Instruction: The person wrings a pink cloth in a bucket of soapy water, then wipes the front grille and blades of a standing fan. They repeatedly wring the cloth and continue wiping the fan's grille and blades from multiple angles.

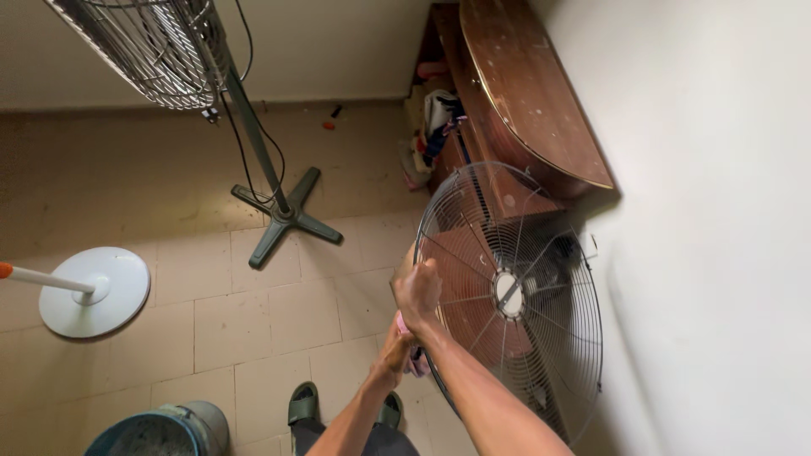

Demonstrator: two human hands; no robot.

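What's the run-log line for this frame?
right hand: gripping fan grille rim | left hand: lower rim, pink cloth | grille: upright by wall

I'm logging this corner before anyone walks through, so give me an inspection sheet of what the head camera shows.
Surface: tiled floor, beige, dusty toward the wall.
Job's things: round wire fan guard held upright on edge, close to the white wall.
Clutter: white round stand base with pole; bucket at bottom edge; cloths and oddments beside the wooden cabinet.
Hands: right hand grips the guard's rim; left hand lower at the rim, with something pink I cannot identify.
Cables: black cord hangs along the standing fan pole to its cross base.
Surroundings: sandalled foot below; no one else seen.
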